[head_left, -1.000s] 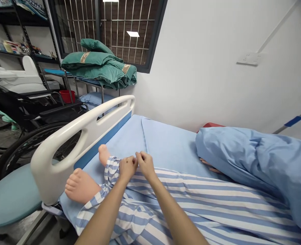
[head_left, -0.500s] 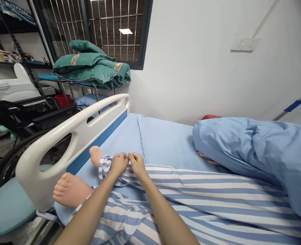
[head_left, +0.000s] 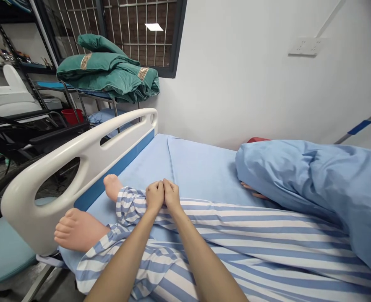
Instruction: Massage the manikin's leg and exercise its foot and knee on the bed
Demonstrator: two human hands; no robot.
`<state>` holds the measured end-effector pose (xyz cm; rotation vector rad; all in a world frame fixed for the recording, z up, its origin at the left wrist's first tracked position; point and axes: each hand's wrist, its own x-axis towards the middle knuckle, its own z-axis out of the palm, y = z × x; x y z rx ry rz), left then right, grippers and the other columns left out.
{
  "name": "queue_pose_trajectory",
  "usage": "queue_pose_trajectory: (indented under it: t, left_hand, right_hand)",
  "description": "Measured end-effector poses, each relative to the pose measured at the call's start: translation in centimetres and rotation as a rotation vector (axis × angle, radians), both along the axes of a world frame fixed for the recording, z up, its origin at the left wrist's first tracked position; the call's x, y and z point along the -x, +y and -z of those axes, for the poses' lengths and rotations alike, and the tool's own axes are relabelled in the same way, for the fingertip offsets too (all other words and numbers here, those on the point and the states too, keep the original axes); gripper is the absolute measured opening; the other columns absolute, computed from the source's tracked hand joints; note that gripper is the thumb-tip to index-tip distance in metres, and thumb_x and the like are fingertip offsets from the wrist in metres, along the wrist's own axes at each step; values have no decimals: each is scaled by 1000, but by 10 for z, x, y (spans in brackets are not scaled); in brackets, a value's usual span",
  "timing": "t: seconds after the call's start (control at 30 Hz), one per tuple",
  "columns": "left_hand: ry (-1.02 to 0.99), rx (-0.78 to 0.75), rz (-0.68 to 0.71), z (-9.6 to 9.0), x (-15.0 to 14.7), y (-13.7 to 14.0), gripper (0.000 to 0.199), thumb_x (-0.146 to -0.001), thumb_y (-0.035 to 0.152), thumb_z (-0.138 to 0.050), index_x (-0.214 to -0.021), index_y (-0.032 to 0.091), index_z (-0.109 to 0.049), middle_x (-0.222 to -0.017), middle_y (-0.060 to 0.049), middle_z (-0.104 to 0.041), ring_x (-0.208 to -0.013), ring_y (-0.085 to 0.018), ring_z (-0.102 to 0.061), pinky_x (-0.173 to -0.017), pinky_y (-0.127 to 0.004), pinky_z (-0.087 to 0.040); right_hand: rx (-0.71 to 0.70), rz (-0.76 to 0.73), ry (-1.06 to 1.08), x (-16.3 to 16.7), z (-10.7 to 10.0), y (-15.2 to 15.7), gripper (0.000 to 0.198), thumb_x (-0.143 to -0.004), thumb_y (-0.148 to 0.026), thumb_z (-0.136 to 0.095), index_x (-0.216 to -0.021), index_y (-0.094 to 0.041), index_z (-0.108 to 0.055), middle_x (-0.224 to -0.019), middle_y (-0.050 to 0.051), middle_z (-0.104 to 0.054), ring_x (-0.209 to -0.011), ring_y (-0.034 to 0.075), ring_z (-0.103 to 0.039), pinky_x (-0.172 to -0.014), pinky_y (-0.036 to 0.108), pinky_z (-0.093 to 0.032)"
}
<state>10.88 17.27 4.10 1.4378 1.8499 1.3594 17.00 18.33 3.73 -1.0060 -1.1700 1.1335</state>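
My left hand (head_left: 154,196) and my right hand (head_left: 171,195) now sit pressed knuckle to knuckle on the far leg of the striped trousers (head_left: 236,235), both curled shut and pinching the cloth near its hem; half a second ago there was a small gap between them, and a second ago they were a little further apart again. The bunched cuff (head_left: 129,204) lies just left of my left hand, gathered above the far foot (head_left: 111,186), whose heel and ankle poke out beyond it toward the footboard. The near foot (head_left: 77,230) rests on its side against the white footboard (head_left: 78,161), toes pointing left, with the other trouser leg rumpled just behind it. Both feet show further left and lower in view than before, as does the footboard, so my head has turned slightly right. The trousers run from my hands back to the right across the blue sheet (head_left: 192,167), and the far end disappears under the blue quilt (head_left: 314,184) heaped on the right. A folded green blanket (head_left: 110,75) sits on a rack behind the bed, beneath the barred window.
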Motion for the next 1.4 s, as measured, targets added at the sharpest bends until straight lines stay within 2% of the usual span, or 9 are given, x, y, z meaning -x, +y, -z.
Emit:
queue_pose_trajectory:
  t: [0.3,0.4,0.57,0.7,0.9,1.03,1.17,1.27,1.4]
  left_hand:
    - [111,45,20,-2,6,-4,38,-82,31,-33,-55,16,-54,-56,-2,-57,-55,-10,-44,-56,-23,-29]
    - [128,58,24,-3,6,-4,38,-82,30,-33,-55,16,-55,-57,-3,-58,-56,-11,-45,-58,-23,-29]
    - [129,78,44,-1,6,-2,40,-81,35,-34,-49,17,-50,-48,1,-48,-51,-9,-39,-52,-23,-26]
    - [143,58,33,3,5,-2,37,-78,33,-36,-46,17,-45,-44,3,-38,-49,-9,-33,-51,-22,-24]
    - [205,51,44,3,3,-3,35,-77,32,-35,-46,17,-42,-45,4,-36,-49,-8,-32,-51,-22,-24]
    - [258,55,85,2,1,-4,37,-78,34,-34,-47,17,-42,-45,4,-36,-49,-8,-34,-51,-22,-24]
    - [310,142,155,-4,-3,0,35,-77,34,-37,-47,17,-43,-46,3,-41,-51,-9,-37,-53,-22,-25]
    - [225,134,167,-16,-10,5,34,-75,33,-38,-45,17,-40,-45,3,-38,-51,-9,-36,-52,-22,-25]
    - [-93,2,142,-33,-27,10,34,-74,36,-38,-46,19,-33,-44,5,-30,-48,-8,-32,-48,-21,-27]
  right_hand:
    - [-34,4,-75,1,2,-1,35,-76,-44,-45,-53,-19,-40,-49,-5,-37,-51,9,-33,-49,23,-30]
    - [-5,21,-140,0,-4,-1,33,-76,-42,-44,-52,-19,-39,-48,-6,-36,-50,10,-32,-48,23,-29]
    - [-132,-26,-406,-18,-30,-3,37,-76,-40,-44,-47,-20,-33,-46,-6,-28,-48,9,-29,-47,23,-24]
    - [-189,4,-453,-32,-25,-6,39,-78,-40,-42,-47,-20,-29,-46,-6,-26,-48,9,-27,-47,23,-21]
    - [-151,-6,-395,-34,-1,-4,38,-79,-41,-42,-48,-20,-32,-47,-6,-29,-49,9,-29,-47,23,-22]
    - [-126,23,-339,-34,-3,-2,38,-80,-41,-40,-49,-20,-32,-47,-6,-28,-49,9,-29,-48,23,-23]
    - [-125,43,-255,-36,-7,-2,39,-79,-43,-42,-49,-20,-32,-47,-6,-28,-49,9,-29,-47,23,-25]
    - [-95,27,-153,-37,-7,0,38,-78,-44,-42,-49,-20,-34,-46,-6,-30,-48,9,-30,-45,22,-26]
    - [-49,17,-27,-39,-6,5,38,-78,-45,-42,-49,-20,-35,-44,-6,-31,-45,9,-29,-44,23,-26]
